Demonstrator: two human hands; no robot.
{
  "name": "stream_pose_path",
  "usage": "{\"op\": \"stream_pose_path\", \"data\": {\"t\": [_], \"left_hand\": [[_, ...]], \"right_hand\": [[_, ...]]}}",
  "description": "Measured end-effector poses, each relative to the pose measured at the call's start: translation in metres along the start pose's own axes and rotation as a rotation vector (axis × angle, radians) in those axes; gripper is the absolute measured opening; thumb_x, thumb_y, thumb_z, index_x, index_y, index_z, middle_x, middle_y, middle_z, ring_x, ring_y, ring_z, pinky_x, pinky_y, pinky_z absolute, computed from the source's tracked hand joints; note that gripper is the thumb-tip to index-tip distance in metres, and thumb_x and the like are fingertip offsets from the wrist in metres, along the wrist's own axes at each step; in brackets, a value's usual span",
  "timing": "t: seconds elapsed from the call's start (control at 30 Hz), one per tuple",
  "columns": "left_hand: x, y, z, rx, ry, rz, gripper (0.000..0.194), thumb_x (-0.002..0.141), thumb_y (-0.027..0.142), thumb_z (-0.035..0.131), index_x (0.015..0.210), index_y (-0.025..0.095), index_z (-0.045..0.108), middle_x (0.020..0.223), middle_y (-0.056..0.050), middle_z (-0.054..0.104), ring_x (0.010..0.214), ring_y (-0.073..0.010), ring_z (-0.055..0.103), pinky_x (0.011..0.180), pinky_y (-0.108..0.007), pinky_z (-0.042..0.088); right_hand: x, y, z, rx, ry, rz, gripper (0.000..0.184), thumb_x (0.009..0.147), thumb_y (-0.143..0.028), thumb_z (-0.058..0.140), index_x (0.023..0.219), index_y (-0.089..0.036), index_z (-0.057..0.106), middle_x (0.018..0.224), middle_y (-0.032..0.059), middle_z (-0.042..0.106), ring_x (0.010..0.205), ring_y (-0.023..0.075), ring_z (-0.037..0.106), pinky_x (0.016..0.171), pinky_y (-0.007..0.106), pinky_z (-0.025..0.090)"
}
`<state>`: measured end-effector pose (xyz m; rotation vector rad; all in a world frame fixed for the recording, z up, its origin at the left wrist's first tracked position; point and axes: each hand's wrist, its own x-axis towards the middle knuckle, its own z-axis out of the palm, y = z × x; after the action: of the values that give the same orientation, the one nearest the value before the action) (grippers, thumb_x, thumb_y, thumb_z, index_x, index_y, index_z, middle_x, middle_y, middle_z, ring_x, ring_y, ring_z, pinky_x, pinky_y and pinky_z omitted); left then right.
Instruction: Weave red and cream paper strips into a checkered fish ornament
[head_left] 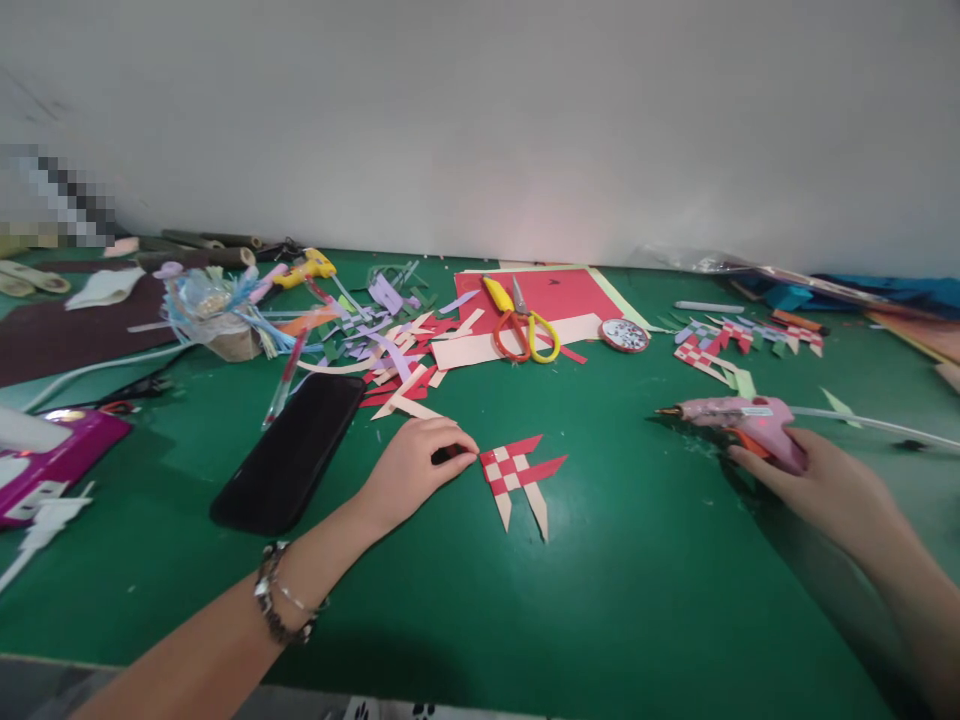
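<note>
A small woven paper fish [511, 468] in red and cream checks lies on the green table, its pointed strip ends toward the right and toward me. My left hand [420, 460] is closed in a pinch at the fish's left corner, thumb and forefinger together. On the right, my right hand [840, 490] wraps around the handle of a pink hot glue gun [739, 415]. The gun's nozzle points left, apart from the fish. Its orange trigger shows just in front of my fingers.
A black phone [291, 455] lies left of my left hand. Beyond it are piled paper strips [405, 360], scissors [525, 330] on red paper [577, 295], and a round tin [624, 335]. More woven pieces [705, 355] lie back right. A purple power strip [64, 460] sits far left.
</note>
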<state>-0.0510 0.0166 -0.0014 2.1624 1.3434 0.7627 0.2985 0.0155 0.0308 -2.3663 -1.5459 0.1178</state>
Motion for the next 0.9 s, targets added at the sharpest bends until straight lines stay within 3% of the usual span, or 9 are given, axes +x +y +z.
{"op": "stream_pose_path", "data": {"t": [0.2, 0.57, 0.7, 0.9], "left_hand": [[-0.0013, 0.0013, -0.0041, -0.014, -0.021, -0.013, 0.015, 0.074, 0.018, 0.052, 0.074, 0.022, 0.066, 0.075, -0.001, 0.064, 0.071, -0.0156, 0.059, 0.062, -0.024, 0.046], [0.0006, -0.0035, -0.0048, -0.068, -0.035, -0.030, 0.013, 0.075, 0.022, 0.054, 0.078, 0.020, 0.066, 0.075, -0.001, 0.062, 0.061, -0.0121, 0.056, 0.058, -0.022, 0.046], [-0.0009, -0.0019, -0.0035, -0.068, -0.049, 0.013, 0.018, 0.079, 0.023, 0.049, 0.083, 0.021, 0.067, 0.080, -0.001, 0.064, 0.072, -0.0145, 0.058, 0.062, -0.023, 0.046], [-0.0046, -0.0012, -0.0030, -0.012, -0.085, 0.096, 0.024, 0.083, 0.020, 0.044, 0.090, 0.019, 0.067, 0.078, -0.002, 0.062, 0.068, -0.0127, 0.057, 0.062, -0.023, 0.044]], "right_hand": [[-0.0001, 0.0008, -0.0007, -0.032, -0.035, 0.026, 0.030, 0.054, -0.045, 0.055, 0.055, -0.027, 0.031, 0.048, 0.0012, 0.045, 0.042, 0.0160, 0.039, 0.046, 0.029, 0.025], [0.0003, 0.0008, -0.0006, -0.050, -0.048, 0.023, 0.030, 0.055, -0.044, 0.053, 0.055, -0.026, 0.029, 0.047, -0.0004, 0.042, 0.042, 0.0148, 0.037, 0.047, 0.029, 0.024], [0.0016, 0.0040, 0.0018, -0.074, -0.076, 0.040, 0.033, 0.052, -0.052, 0.049, 0.056, -0.026, 0.030, 0.047, 0.0002, 0.044, 0.043, 0.0155, 0.039, 0.047, 0.028, 0.027], [0.0017, 0.0032, 0.0040, -0.113, -0.066, 0.027, 0.040, 0.044, -0.062, 0.036, 0.059, -0.025, 0.029, 0.048, -0.0004, 0.042, 0.044, 0.0161, 0.039, 0.047, 0.027, 0.026]]}}
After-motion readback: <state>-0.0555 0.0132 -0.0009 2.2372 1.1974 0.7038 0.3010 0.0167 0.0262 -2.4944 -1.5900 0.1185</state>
